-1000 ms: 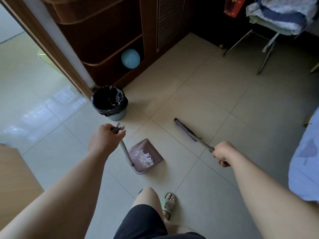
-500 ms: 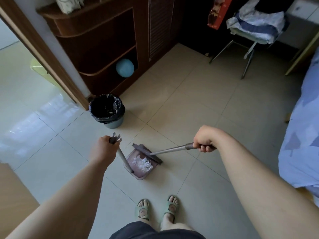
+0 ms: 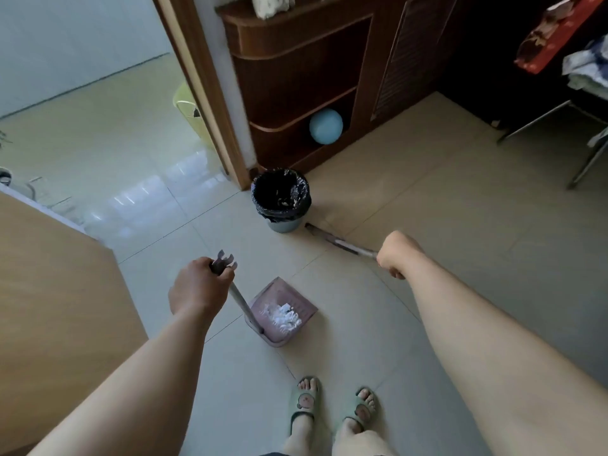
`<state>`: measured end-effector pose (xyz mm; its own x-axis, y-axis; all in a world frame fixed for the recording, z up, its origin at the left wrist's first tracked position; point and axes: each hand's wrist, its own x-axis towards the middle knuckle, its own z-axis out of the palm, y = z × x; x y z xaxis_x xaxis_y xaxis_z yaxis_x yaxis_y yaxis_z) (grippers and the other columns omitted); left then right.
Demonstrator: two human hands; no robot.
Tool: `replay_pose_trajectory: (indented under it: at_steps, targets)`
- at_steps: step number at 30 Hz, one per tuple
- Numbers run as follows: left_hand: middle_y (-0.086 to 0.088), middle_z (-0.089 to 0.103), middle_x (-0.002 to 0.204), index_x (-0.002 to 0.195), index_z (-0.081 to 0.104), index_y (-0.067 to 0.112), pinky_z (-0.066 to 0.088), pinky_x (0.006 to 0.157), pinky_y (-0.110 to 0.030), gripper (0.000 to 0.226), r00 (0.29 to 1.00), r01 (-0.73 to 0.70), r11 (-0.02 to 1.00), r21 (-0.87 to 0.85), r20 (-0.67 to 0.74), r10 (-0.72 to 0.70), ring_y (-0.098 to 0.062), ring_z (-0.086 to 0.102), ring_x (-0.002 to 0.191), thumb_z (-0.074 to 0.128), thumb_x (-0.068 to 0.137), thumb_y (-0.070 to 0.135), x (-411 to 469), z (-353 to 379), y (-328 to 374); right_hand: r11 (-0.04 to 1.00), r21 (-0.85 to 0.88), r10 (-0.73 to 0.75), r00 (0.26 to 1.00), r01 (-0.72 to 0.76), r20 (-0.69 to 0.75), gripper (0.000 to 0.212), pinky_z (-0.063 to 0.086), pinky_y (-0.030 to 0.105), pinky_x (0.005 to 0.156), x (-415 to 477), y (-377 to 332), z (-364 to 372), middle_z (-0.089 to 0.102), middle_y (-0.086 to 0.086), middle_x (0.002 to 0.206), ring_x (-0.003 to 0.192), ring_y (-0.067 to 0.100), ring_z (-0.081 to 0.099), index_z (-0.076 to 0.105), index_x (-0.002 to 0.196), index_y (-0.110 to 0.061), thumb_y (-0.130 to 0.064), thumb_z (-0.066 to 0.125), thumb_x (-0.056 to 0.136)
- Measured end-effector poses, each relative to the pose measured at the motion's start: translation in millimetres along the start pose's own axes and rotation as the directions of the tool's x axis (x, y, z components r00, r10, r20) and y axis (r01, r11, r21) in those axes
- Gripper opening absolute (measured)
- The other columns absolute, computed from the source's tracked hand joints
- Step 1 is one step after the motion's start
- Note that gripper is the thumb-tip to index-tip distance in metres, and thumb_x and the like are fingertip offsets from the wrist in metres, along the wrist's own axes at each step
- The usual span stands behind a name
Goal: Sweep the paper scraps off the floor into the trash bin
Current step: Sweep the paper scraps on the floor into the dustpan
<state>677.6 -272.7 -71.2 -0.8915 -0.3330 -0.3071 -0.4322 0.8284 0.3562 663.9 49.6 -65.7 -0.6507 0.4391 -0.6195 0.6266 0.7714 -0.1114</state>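
Two hands grip tools: left hand point(image 3: 200, 286) fisted around the pink plastic dustpan point(image 3: 282, 311)'s upright handle, light white paper scraps point(image 3: 285, 316) inside, spill-prone; right hand point(image 3: 396, 253) clenching the broom point(image 3: 339, 241) near the black-lined trash bin point(image 3: 282, 199).

Paper scraps point(image 3: 283, 315) lie in the dustpan point(image 3: 293, 299) (on the floor), trash bin point(image 3: 282, 199) beyond it

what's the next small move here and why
Probably lift the dustpan with the left hand and carry it to the trash bin. The paper scraps sit gathered in the pan, and the broom in the right hand is clear of it.
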Motion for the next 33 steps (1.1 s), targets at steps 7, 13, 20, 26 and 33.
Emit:
replay_pose_trajectory:
  at_steps: [7, 13, 20, 26, 33]
  targets:
    - [-0.006, 0.062, 0.070, 0.079, 0.065, 0.014, 0.036, 0.057, -0.028, 0.019, 0.993, 0.119, 0.990, -0.077, 0.002, -0.119, -0.031, 0.060, 0.070, 0.058, 0.086, 0.030, 8, 7, -38, 0.981, -0.165, -0.075, 0.986, 0.099, 0.147, 0.027, 0.040, 0.024, 0.047, -12, -37, 54, 0.053, 0.011, 0.066, 0.059, 0.027, 0.054, 0.046, 0.068, -0.006, -0.017, 0.062, 0.088]
    - [-0.007, 0.062, 0.072, 0.083, 0.064, 0.012, 0.038, 0.059, -0.029, 0.020, 0.996, 0.084, 0.995, -0.061, -0.004, -0.085, -0.031, 0.059, 0.073, 0.056, 0.089, 0.030, 14, 8, -39, 0.956, -0.227, -0.109, 0.943, 0.186, 0.314, 0.014, 0.038, 0.028, 0.051, -32, -52, 27, 0.053, 0.010, 0.058, 0.051, 0.023, 0.047, 0.058, 0.077, -0.004, -0.013, 0.063, 0.087]
    - [-0.006, 0.058, 0.075, 0.085, 0.062, 0.011, 0.032, 0.065, -0.031, 0.023, 0.984, 0.169, 0.986, -0.014, -0.062, -0.170, -0.030, 0.051, 0.074, 0.054, 0.092, 0.031, 1, -2, -57, 0.968, -0.158, -0.142, 0.946, 0.194, 0.293, 0.030, 0.032, 0.025, 0.046, -47, -68, -9, 0.051, 0.009, 0.056, 0.043, 0.020, 0.039, 0.053, 0.067, -0.006, -0.023, 0.071, 0.085]
    - [-0.009, 0.062, 0.082, 0.083, 0.063, 0.009, 0.034, 0.069, -0.032, 0.024, 0.946, 0.296, 0.950, -0.102, -0.105, -0.306, -0.031, 0.054, 0.078, 0.056, 0.090, 0.031, -10, -14, -98, 0.946, -0.176, -0.255, 0.960, 0.272, 0.112, 0.014, 0.041, 0.024, 0.049, -52, -114, 20, 0.063, 0.011, 0.077, 0.065, 0.025, 0.055, 0.059, 0.076, -0.007, -0.015, 0.060, 0.088]
    - [-0.011, 0.063, 0.080, 0.081, 0.067, 0.010, 0.039, 0.067, -0.032, 0.029, 0.876, 0.422, 0.874, -0.239, -0.139, -0.461, -0.033, 0.055, 0.076, 0.058, 0.090, 0.036, -24, -24, -142, 0.866, -0.220, -0.435, 0.893, 0.450, 0.115, 0.031, 0.049, 0.034, 0.075, -63, -160, 86, 0.060, 0.012, 0.121, 0.099, 0.031, 0.059, 0.057, 0.124, -0.015, -0.013, 0.050, 0.094]
